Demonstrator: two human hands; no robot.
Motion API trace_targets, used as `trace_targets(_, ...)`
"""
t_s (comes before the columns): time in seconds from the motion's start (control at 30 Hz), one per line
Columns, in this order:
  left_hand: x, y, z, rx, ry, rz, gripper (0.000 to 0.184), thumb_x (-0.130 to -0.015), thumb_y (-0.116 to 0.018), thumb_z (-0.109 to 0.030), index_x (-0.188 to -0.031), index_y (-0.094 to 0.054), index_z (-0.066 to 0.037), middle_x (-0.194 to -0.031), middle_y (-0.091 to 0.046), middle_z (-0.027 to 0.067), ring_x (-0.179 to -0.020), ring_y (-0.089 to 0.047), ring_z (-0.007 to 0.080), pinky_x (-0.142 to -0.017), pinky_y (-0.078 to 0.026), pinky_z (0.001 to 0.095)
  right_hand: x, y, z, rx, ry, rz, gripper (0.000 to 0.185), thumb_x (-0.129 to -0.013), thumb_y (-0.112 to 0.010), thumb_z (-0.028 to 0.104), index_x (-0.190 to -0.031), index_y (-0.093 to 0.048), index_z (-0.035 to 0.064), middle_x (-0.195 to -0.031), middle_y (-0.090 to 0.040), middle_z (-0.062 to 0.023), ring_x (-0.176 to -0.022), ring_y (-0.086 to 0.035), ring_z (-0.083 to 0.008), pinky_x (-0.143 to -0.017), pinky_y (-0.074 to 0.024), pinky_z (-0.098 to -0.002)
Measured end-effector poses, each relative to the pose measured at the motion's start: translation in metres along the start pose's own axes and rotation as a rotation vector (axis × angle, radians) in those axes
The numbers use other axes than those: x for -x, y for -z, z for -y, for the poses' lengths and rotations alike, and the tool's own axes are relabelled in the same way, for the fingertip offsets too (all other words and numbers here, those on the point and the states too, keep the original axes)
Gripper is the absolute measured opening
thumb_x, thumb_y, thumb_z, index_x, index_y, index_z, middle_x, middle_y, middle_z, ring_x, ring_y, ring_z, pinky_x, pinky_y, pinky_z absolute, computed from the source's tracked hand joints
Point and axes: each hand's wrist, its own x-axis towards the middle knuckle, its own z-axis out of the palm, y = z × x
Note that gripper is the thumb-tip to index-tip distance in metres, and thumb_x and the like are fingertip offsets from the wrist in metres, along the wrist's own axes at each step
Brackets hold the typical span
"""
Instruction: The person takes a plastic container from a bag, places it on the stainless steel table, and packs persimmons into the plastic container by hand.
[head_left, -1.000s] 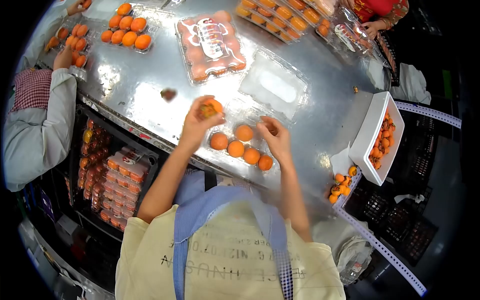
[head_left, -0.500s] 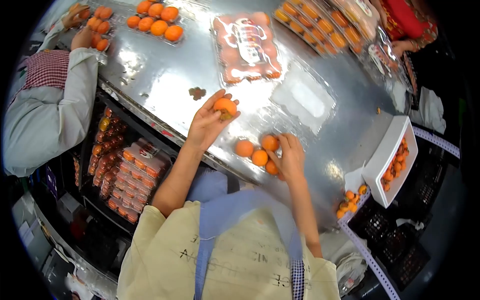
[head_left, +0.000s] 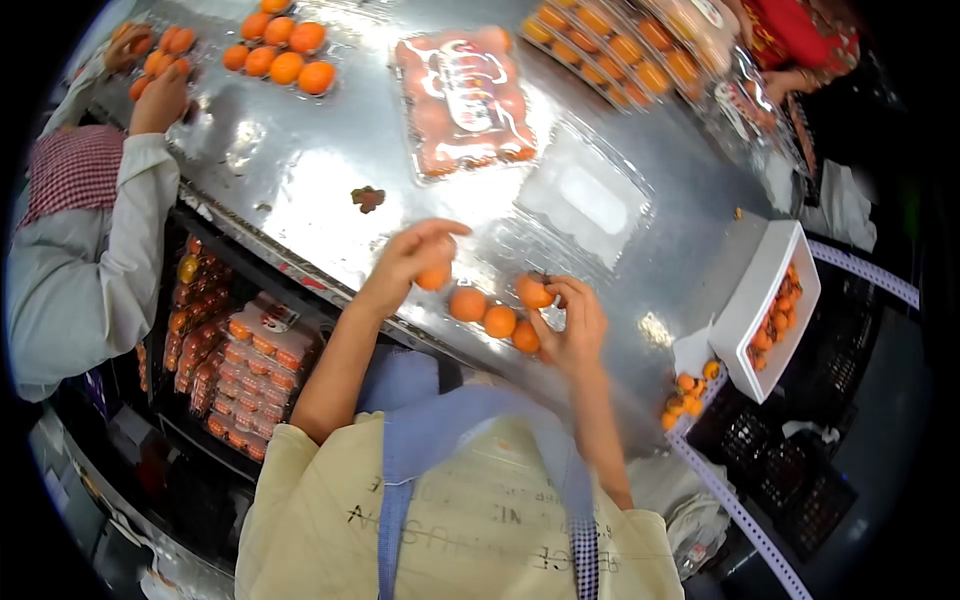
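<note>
My left hand (head_left: 405, 268) is curled over a persimmon (head_left: 433, 277), its index finger stretched out above the fruit and its thumb hidden. My right hand (head_left: 577, 325) grips another persimmon (head_left: 535, 291) between thumb and fingers, with the leafy top facing away from me. Between the hands, three orange persimmons (head_left: 499, 321) sit in a slanted row along the near side of a clear plastic tray (head_left: 487, 250). The tray's lid (head_left: 590, 195), with a pale label, lies folded open on its far right.
A closed fruit pack (head_left: 465, 105) lies ahead, beside stacked packs (head_left: 610, 50). A white foam box (head_left: 785, 315) of small orange fruit stands right. A co-worker's hand (head_left: 160, 98) handles fruit at left. Packed trays (head_left: 255, 375) fill a crate below the table edge.
My left hand has turned over and come down with its persimmon, nearer the row. My right hand now grips the far persimmon. The whole view has shifted slightly.
</note>
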Motion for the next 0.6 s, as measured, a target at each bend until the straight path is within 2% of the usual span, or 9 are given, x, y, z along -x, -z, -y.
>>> trace_targets(0.1,-0.002,-0.046,0.000,-0.289,0.039,0.200,0.038,-0.086,-0.058,-0.015,-0.120,-0.056,0.002,-0.081,-0.055,0.0011,-0.062,-0.053,0.0083,-0.052,-0.042,0.0198,-0.009,0.003,0.011,-0.046,0.118,-0.103,0.046,-0.057,-0.078,0.001,-0.097,-0.057,0.0060,-0.097,-0.065,-0.0071,-0.080,-0.062,-0.0251,-0.064,-0.0496,-0.0322)
trace_targets(0.17,-0.007,-0.053,0.015,-0.224,0.080,0.189,0.037,-0.089,-0.056,-0.020,-0.119,-0.056,0.002,-0.083,-0.056,0.0023,-0.060,-0.053,0.0097,-0.052,-0.043,0.0209,-0.014,0.002,0.016,-0.062,0.178,-0.134,0.047,-0.059,-0.079,0.001,-0.100,-0.057,0.0050,-0.096,-0.065,-0.0074,-0.079,-0.061,-0.0250,-0.062,-0.0492,-0.0310)
trace_targets(0.2,-0.010,-0.054,0.023,-0.192,0.097,0.182,0.037,-0.091,-0.055,-0.023,-0.118,-0.056,0.001,-0.084,-0.057,0.0029,-0.060,-0.053,0.0103,-0.051,-0.043,0.0214,-0.014,0.000,0.019,-0.109,0.101,-0.145,0.047,-0.060,-0.079,0.002,-0.101,-0.057,0.0047,-0.097,-0.064,-0.0079,-0.077,-0.061,-0.0250,-0.061,-0.0489,-0.0306)
trace_targets(0.3,-0.015,-0.034,0.025,0.320,0.255,0.057,0.044,-0.095,-0.051,-0.035,-0.120,-0.052,0.001,-0.096,-0.059,0.0074,-0.062,-0.053,0.0123,-0.050,-0.044,0.0229,-0.018,-0.005,0.025,-0.223,-0.088,-0.132,0.046,-0.063,-0.078,0.004,-0.104,-0.058,0.0040,-0.101,-0.063,-0.0095,-0.073,-0.060,-0.0251,-0.059,-0.0482,-0.0300)
trace_targets(0.33,-0.018,-0.022,0.025,0.466,0.164,0.092,0.050,-0.096,-0.046,-0.044,-0.125,-0.045,-0.002,-0.112,-0.057,0.0126,-0.066,-0.053,0.0139,-0.051,-0.045,0.0232,-0.016,-0.005,0.024,-0.237,-0.132,-0.094,0.046,-0.063,-0.078,0.005,-0.105,-0.058,0.0039,-0.103,-0.062,-0.0101,-0.073,-0.060,-0.0252,-0.059,-0.0482,-0.0305)
trace_targets(0.4,-0.018,0.000,0.015,0.672,0.099,-0.026,0.051,-0.096,-0.045,-0.044,-0.128,-0.042,-0.005,-0.119,-0.054,0.0142,-0.068,-0.053,0.0141,-0.052,-0.045,0.0224,-0.010,-0.011,0.015,-0.207,-0.157,0.087,0.040,-0.069,-0.075,0.008,-0.106,-0.059,0.0053,-0.098,-0.062,-0.0111,-0.078,-0.057,-0.0237,-0.064,-0.0465,-0.0329)
trace_targets(0.47,-0.017,0.023,-0.002,0.822,0.030,-0.140,0.050,-0.095,-0.048,-0.042,-0.130,-0.041,-0.009,-0.127,-0.051,0.0139,-0.070,-0.054,0.0146,-0.054,-0.046,0.0223,0.001,-0.026,0.007,-0.080,-0.017,0.233,0.041,-0.069,-0.075,0.014,-0.107,-0.060,0.0064,-0.101,-0.061,-0.0094,-0.085,-0.056,-0.0261,-0.071,-0.0462,-0.0362)
trace_targets(0.57,-0.019,0.055,-0.023,0.853,-0.137,-0.324,0.050,-0.093,-0.054,-0.039,-0.131,-0.041,-0.009,-0.130,-0.050,0.0115,-0.070,-0.054,0.0145,-0.056,-0.047,0.0239,0.003,-0.037,0.022,0.071,0.083,0.431,0.042,-0.070,-0.075,0.019,-0.108,-0.061,0.0091,-0.104,-0.060,-0.0069,-0.094,-0.054,-0.0274,-0.079,-0.0427,-0.0389)
trace_targets(0.6,-0.022,0.073,-0.023,0.881,-0.210,-0.336,0.045,-0.091,-0.061,-0.027,-0.130,-0.043,-0.013,-0.124,-0.052,0.0063,-0.073,-0.055,0.0141,-0.060,-0.048,0.0254,0.002,-0.038,0.026,0.121,0.094,0.494,0.042,-0.070,-0.074,0.020,-0.108,-0.061,0.0101,-0.104,-0.060,-0.0060,-0.097,-0.052,-0.0275,-0.082,-0.0411,-0.0395)
